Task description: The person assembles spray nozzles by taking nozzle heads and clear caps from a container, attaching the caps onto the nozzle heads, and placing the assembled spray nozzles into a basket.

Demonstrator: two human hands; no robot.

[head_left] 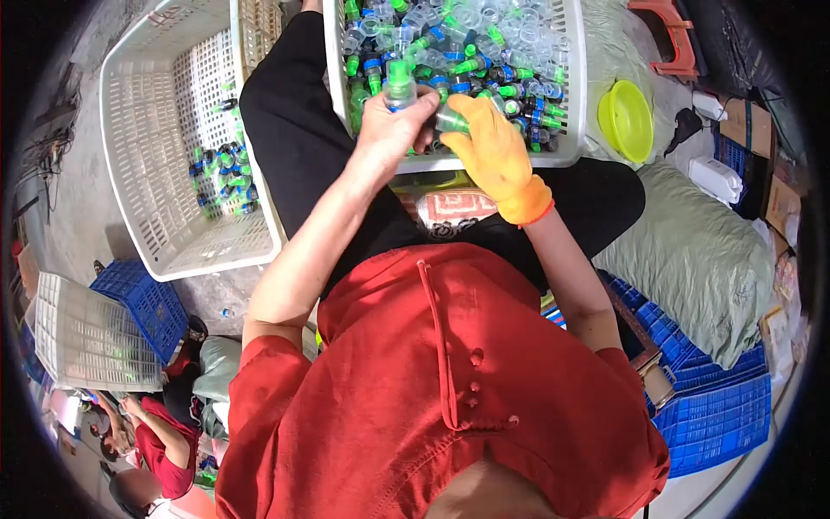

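My bare left hand [389, 134] is closed around a small plastic piece with a green top [399, 80], a clear sleeve and a blue ring, held upright. My right hand [494, 151] wears an orange-yellow glove. Its fingers and thumb are closed on a clear plastic cap [451, 119] with green showing through it, close to the left fingers. Both hands are over the near edge of a white crate [566, 154]. That crate holds many green, blue and black pieces [484, 69] and loose clear caps [510, 19].
A second white crate [130, 173] at the left holds several similar pieces [226, 177]. On the right are a lime-green basin [626, 121], a stuffed sack [683, 251] and blue crates [713, 424]. A person in a red shirt [169, 445] sits at lower left near stacked crates [95, 333].
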